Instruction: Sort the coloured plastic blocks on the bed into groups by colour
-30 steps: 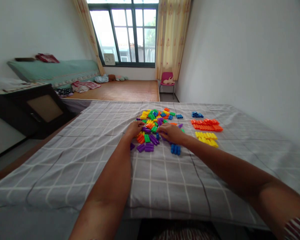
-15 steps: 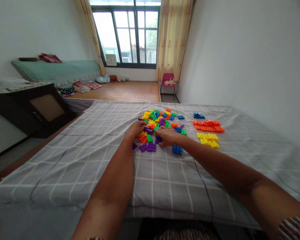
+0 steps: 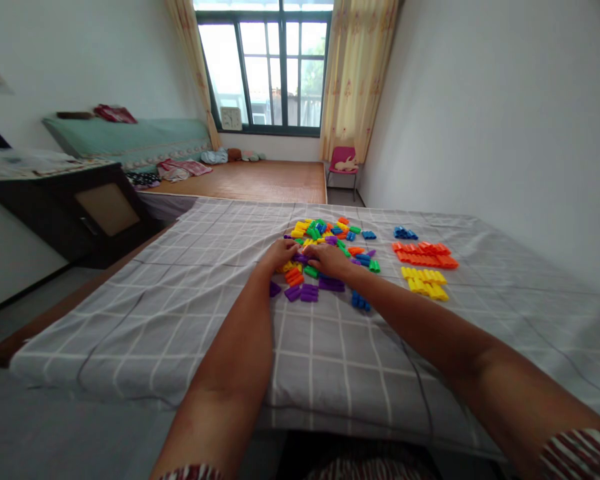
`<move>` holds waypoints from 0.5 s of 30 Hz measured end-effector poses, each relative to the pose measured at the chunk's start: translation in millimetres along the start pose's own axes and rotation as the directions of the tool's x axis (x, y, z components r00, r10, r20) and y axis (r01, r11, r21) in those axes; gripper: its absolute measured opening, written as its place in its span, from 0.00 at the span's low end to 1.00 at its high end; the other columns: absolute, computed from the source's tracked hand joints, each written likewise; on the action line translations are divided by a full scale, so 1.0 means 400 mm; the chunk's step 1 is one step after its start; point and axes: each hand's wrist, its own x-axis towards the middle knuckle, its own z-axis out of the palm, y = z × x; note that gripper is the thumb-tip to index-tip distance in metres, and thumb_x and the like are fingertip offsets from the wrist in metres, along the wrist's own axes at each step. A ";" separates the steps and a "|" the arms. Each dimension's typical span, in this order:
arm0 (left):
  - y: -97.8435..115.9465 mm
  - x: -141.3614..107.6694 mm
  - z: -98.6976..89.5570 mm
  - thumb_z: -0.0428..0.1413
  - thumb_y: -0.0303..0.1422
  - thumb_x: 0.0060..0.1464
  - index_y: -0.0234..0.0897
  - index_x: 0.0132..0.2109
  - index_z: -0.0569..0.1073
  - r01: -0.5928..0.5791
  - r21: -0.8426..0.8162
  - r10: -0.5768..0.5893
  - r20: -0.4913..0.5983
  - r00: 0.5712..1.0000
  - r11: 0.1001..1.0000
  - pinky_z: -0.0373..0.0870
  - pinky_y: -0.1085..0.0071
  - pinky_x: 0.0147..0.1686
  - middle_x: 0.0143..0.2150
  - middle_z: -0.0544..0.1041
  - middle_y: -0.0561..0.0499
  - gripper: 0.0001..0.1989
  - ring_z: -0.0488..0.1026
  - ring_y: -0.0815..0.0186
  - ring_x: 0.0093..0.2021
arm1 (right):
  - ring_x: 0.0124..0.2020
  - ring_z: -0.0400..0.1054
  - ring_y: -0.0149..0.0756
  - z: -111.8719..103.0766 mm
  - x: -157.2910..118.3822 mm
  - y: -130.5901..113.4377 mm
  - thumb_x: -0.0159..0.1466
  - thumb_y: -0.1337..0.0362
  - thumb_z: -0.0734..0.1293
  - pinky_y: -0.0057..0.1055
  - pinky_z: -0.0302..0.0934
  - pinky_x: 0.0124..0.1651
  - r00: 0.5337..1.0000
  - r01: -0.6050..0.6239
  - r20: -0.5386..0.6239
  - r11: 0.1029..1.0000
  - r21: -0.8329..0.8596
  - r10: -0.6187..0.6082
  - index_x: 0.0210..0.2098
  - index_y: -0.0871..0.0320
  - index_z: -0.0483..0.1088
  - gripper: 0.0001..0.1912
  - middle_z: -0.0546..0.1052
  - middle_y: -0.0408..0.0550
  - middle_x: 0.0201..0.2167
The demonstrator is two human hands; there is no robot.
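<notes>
My left hand (image 3: pixel 281 255) and my right hand (image 3: pixel 329 260) meet over a pile of small plastic blocks (image 3: pixel 316 230) in several colours. A purple block (image 3: pixel 301 259) shows between them. The fingers of both hands are closed on it, though the fingertips are partly hidden. Just below my right hand lies a row of purple blocks (image 3: pixel 331 284). Nearer to me, more purple blocks (image 3: pixel 309 293) sit beside an orange block (image 3: pixel 294 276). A green block (image 3: pixel 311 272) lies under the right fingers, and a blue block (image 3: pixel 360 301) is by my right wrist.
To the right, orange blocks (image 3: pixel 424 255), yellow blocks (image 3: pixel 425 283) and blue blocks (image 3: pixel 405 233) stand in separate groups. All lie on a grey checked cloth (image 3: pixel 180 313). Farther off are a dark cabinet (image 3: pixel 63 200), a bamboo-topped bed (image 3: pixel 260 180) and a pink chair (image 3: pixel 343 159).
My right hand has moved from a purple block near the front up to my left hand. A row of purple blocks now lies where it was. The view has shifted slightly.
</notes>
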 end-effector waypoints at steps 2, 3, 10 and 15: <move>0.007 -0.004 0.000 0.53 0.41 0.54 0.31 0.37 0.79 -0.014 -0.137 0.022 0.060 0.998 0.991 0.69 0.72 0.29 0.27 0.77 0.49 0.18 0.73 0.66 0.27 | 0.44 0.71 0.38 -0.003 0.003 0.013 0.64 0.66 0.63 0.30 0.60 0.44 1.000 -0.019 -0.022 0.997 0.075 0.021 0.47 0.58 0.71 0.12 0.78 0.51 0.42; 0.011 -0.006 0.000 0.55 0.42 0.53 0.31 0.38 0.79 -0.016 -0.206 0.036 0.090 0.995 0.978 0.69 0.72 0.29 0.28 0.77 0.49 0.18 0.73 0.66 0.27 | 0.42 0.71 0.37 -0.004 0.002 0.020 0.64 0.66 0.63 0.29 0.60 0.43 0.999 -0.023 -0.034 0.994 0.105 0.027 0.47 0.58 0.70 0.13 0.78 0.50 0.41; 0.011 -0.013 -0.023 0.63 0.41 0.42 0.31 0.43 0.79 0.061 -0.430 -0.118 -0.107 0.987 0.901 0.68 0.72 0.30 0.35 0.80 0.46 0.22 0.74 0.65 0.33 | 0.35 0.71 0.35 -0.004 -0.025 0.059 0.64 0.66 0.63 0.29 0.61 0.39 0.997 0.007 -0.070 0.971 0.240 0.011 0.50 0.60 0.68 0.15 0.79 0.49 0.35; -0.014 -0.017 -0.031 0.59 0.40 0.45 0.33 0.43 0.79 0.121 -0.456 -0.189 -0.106 0.976 0.882 0.68 0.73 0.30 0.39 0.80 0.45 0.19 0.75 0.64 0.35 | 0.40 0.71 0.37 -0.022 -0.043 0.083 0.63 0.70 0.61 0.32 0.62 0.45 0.986 0.060 -0.161 0.982 0.181 -0.031 0.42 0.59 0.74 0.12 0.78 0.51 0.38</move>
